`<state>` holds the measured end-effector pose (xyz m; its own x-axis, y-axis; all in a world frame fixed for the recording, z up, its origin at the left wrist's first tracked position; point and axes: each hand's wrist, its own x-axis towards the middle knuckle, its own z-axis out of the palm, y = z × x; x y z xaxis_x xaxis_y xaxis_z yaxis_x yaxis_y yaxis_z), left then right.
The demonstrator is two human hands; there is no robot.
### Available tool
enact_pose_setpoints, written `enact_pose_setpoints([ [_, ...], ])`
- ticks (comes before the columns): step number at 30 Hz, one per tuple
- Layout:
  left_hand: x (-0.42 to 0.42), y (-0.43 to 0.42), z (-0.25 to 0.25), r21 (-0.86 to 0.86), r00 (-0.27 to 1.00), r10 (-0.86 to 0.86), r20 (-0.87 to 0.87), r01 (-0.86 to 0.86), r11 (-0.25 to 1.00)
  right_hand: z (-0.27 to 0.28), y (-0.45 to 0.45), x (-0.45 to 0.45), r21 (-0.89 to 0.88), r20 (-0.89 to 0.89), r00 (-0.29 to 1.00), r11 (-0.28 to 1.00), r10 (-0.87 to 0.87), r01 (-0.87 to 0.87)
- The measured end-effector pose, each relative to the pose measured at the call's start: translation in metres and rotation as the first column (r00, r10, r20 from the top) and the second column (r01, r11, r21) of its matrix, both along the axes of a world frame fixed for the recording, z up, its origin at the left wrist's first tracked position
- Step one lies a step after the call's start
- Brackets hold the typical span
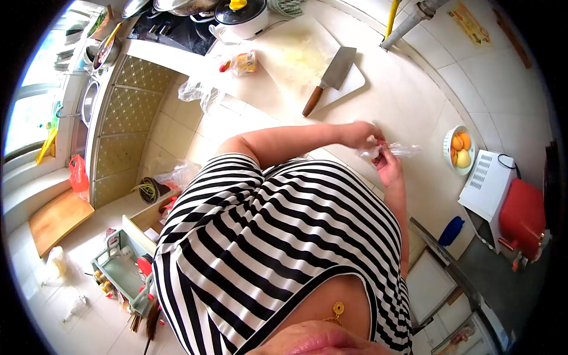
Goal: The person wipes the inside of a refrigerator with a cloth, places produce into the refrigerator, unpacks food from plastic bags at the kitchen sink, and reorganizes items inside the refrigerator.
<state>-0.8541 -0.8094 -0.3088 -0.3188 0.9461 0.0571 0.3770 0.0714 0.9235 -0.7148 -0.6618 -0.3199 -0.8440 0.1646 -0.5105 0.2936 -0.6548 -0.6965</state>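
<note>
A crumpled clear plastic bag [405,150] is between my two hands above the pale counter. My left hand [358,135] reaches across from the left, its fingers closed on the bag's near part. From below, my right hand [387,168] pinches the same plastic, close to the left fingertips. Whether anything is inside the bag cannot be made out. Farther up lies a cleaver [339,68] with a wooden handle, flat on a white cutting board [355,80].
A bowl [449,155] of orange and yellow fruit stands right, near a white appliance [486,180]. Top left are a cooker [251,28], a plastic-wrapped packet [244,63] and a stove [168,32]. An open drawer [140,234] and green crate [121,266] are lower left.
</note>
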Motion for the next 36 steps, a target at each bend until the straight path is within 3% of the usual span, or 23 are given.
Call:
enact_pose_setpoints([
  [1, 0.009, -0.001, 0.003, -0.051, 0.998, 0.045, 0.050, -0.043, 0.998, 0.000, -0.001, 0.001, 0.002, 0.002, 1.000, 1.000, 0.002, -0.002],
  [4, 0.008, 0.008, -0.018, -0.098, 0.997, 0.062, -0.040, -0.066, 0.993, 0.003, -0.004, 0.001, 0.074, -0.008, 0.997, 0.995, 0.074, -0.073],
  [6, 0.008, 0.008, -0.017, -0.096, 0.996, 0.084, -0.021, -0.086, 0.992, 0.015, -0.009, -0.001, 0.249, 0.071, 0.994, 0.964, 0.082, -0.097],
  [7, 0.007, 0.007, -0.016, -0.095, 0.996, 0.084, -0.021, -0.085, 0.992, 0.012, -0.009, -0.002, 0.250, 0.071, 0.994, 0.963, 0.082, -0.097],
  [9, 0.009, 0.003, -0.002, -0.127, 0.991, 0.100, -0.090, -0.111, 0.986, 0.010, -0.007, -0.009, 0.578, 0.179, 0.964, 0.773, 0.194, -0.263],
  [10, 0.013, 0.003, -0.002, -0.126, 0.991, 0.096, -0.089, -0.107, 0.986, 0.009, -0.008, -0.012, 0.579, 0.180, 0.965, 0.772, 0.191, -0.261],
  [12, 0.019, 0.005, -0.003, -0.131, 0.984, 0.163, -0.070, -0.171, 0.976, 0.018, -0.016, -0.024, 0.913, 0.351, 0.936, 0.220, 0.002, -0.342],
  [13, 0.019, 0.007, -0.006, -0.131, 0.985, 0.160, -0.071, -0.168, 0.977, 0.011, -0.015, -0.026, 0.914, 0.350, 0.937, 0.221, -0.001, -0.341],
  [15, 0.019, 0.012, -0.013, -0.212, 0.960, 0.203, 0.193, -0.161, 0.964, -0.004, -0.014, -0.027, 0.983, 0.185, 0.981, 0.012, -0.066, -0.184],
  [16, 0.016, 0.013, -0.015, -0.219, 0.910, 0.229, 0.345, -0.159, 0.963, -0.009, -0.011, -0.025, 0.983, 0.184, 0.981, 0.012, -0.066, -0.184],
  [18, 0.010, 0.008, -0.001, -0.222, 0.883, 0.202, 0.424, -0.115, 0.968, -0.009, -0.013, -0.025, 0.972, -0.072, 0.997, -0.221, 0.022, 0.075],
  [20, 0.006, 0.007, -0.001, -0.188, 0.828, 0.098, 0.553, 0.009, 0.982, -0.006, -0.015, -0.019, 0.986, -0.037, 0.999, -0.164, -0.001, 0.037],
  [22, 0.003, 0.007, -0.007, -0.193, 0.840, 0.051, 0.541, 0.065, 0.979, -0.005, -0.013, -0.012, 0.999, -0.042, 0.999, -0.013, 0.011, 0.042],
  [24, 0.001, 0.007, -0.011, -0.198, 0.849, 0.004, 0.528, 0.118, 0.973, 0.003, -0.016, -0.007, 0.999, -0.049, 0.998, -0.016, 0.050, 0.050],
  [26, -0.001, 0.007, -0.016, -0.224, 0.952, 0.019, 0.307, 0.053, 0.973, 0.008, -0.019, 0.003, 0.998, -0.057, 0.994, -0.017, 0.088, 0.059],
  [27, -0.006, 0.006, -0.027, -0.226, 0.951, 0.023, 0.309, 0.050, 0.973, 0.008, -0.022, 0.010, 0.997, -0.074, 0.991, 0.040, 0.113, 0.070],
  [29, -0.019, 0.004, -0.045, -0.256, 0.988, 0.042, -0.149, -0.080, 0.963, 0.009, -0.027, 0.025, 0.985, -0.109, 0.981, 0.151, 0.160, 0.085],
  [30, -0.022, -0.004, -0.038, -0.345, 0.998, 0.045, -0.047, -0.059, 0.937, 0.009, -0.033, 0.029, 0.982, -0.038, 0.994, 0.190, 0.107, 0.017],
  [31, -0.025, -0.009, -0.041, -0.341, 0.997, 0.048, -0.053, -0.063, 0.938, 0.012, -0.029, 0.028, 0.982, -0.043, 0.993, 0.187, 0.109, 0.022],
  [33, -0.027, -0.023, -0.041, -0.095, 0.971, 0.116, -0.210, -0.138, 0.986, 0.029, -0.020, 0.023, 0.884, -0.063, 0.998, 0.464, 0.009, 0.052],
  [35, -0.054, -0.058, -0.009, 0.065, 0.818, 0.421, -0.392, -0.431, 0.900, 0.039, 0.005, 0.022, 0.887, -0.083, 0.994, 0.450, -0.065, 0.103],
  [36, -0.081, -0.080, -0.016, 0.226, 0.645, 0.549, -0.532, -0.516, 0.826, 0.044, 0.019, 0.018, 0.869, -0.120, 0.986, 0.469, -0.117, 0.161],
])
